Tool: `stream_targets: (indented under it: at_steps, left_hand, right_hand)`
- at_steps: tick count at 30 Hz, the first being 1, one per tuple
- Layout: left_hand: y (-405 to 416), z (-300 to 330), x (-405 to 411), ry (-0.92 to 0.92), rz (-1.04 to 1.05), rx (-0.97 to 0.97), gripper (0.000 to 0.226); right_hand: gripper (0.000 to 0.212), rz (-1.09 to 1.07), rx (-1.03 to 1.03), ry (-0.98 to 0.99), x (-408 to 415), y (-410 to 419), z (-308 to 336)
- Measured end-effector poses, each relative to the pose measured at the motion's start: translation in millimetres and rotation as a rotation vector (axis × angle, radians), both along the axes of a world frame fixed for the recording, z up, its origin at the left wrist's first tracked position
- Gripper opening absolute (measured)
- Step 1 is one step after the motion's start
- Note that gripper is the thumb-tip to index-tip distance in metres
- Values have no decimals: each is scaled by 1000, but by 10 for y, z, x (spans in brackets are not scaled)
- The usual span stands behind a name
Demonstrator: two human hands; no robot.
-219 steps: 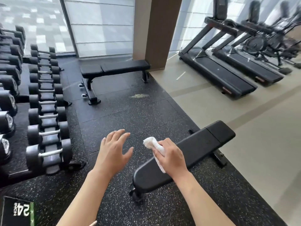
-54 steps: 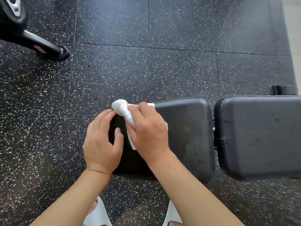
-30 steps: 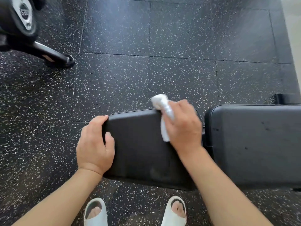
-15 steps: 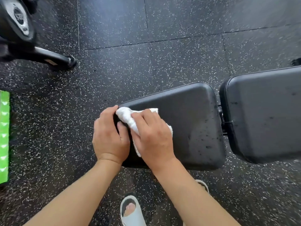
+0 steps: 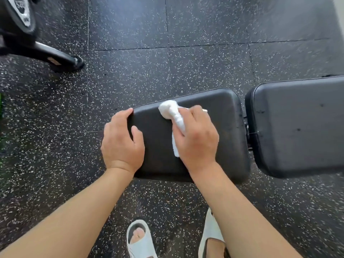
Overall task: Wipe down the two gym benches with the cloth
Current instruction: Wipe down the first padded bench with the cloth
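Note:
A black padded gym bench lies below me in two parts: the short seat pad (image 5: 229, 127) in the middle and the longer back pad (image 5: 297, 127) to its right, with a narrow gap between them. My right hand (image 5: 197, 138) presses a bunched white cloth (image 5: 172, 114) onto the seat pad near its far edge. My left hand (image 5: 122, 142) grips the seat pad's left end, fingers curled over the edge and thumb on top. The second bench is out of view.
Speckled black rubber floor tiles surround the bench. A dumbbell rack's foot (image 5: 61, 59) and a dumbbell end (image 5: 20, 13) sit at the upper left. My feet in pale slides (image 5: 141, 241) stand just in front of the seat pad.
My right hand has slid the cloth to the right along the seat pad, away from my left hand. The left hand still holds the pad's left end.

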State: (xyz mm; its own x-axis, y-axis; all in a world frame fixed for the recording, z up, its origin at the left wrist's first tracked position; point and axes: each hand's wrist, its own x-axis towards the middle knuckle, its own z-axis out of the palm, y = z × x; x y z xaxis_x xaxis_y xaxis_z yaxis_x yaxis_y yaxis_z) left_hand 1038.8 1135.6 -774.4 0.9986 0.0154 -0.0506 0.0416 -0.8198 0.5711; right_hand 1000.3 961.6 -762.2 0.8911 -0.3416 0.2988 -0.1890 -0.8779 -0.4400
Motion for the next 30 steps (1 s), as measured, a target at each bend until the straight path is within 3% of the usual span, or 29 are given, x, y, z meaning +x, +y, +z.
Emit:
stream_targets:
  at_steps: [4, 7, 11, 13, 16, 19, 22, 27, 30]
  left_hand:
    - [15, -11, 7, 12, 29, -9, 46]
    - [18, 8, 9, 10, 23, -25, 45]
    - [4, 13, -11, -13, -15, -6, 51]
    - [7, 6, -19, -21, -4, -13, 51]
    - [10, -15, -4, -24, -1, -21, 51]
    - [14, -13, -10, -23, -5, -23, 50]
    - [15, -10, -2, -15, -6, -16, 50]
    - [27, -8, 1, -19, -7, -34, 51]
    - [16, -11, -2, -23, 0, -32, 50]
  right_hand:
    - [15, 182, 47, -2, 307, 455, 97]
    - [14, 319, 64, 29, -70, 445, 137]
    - [18, 430, 41, 82, -814, -170, 90]
    - [22, 405, 2, 70, -909, -569, 76]
    - [21, 172, -37, 48, -497, -878, 55]
    - [21, 20, -37, 64, 214, -656, 92]
    - [17, 100, -38, 65, 541, -124, 145]
    - [15, 408, 28, 73, -364, 207, 131]
    - [36, 450, 61, 33, -806, -234, 129]
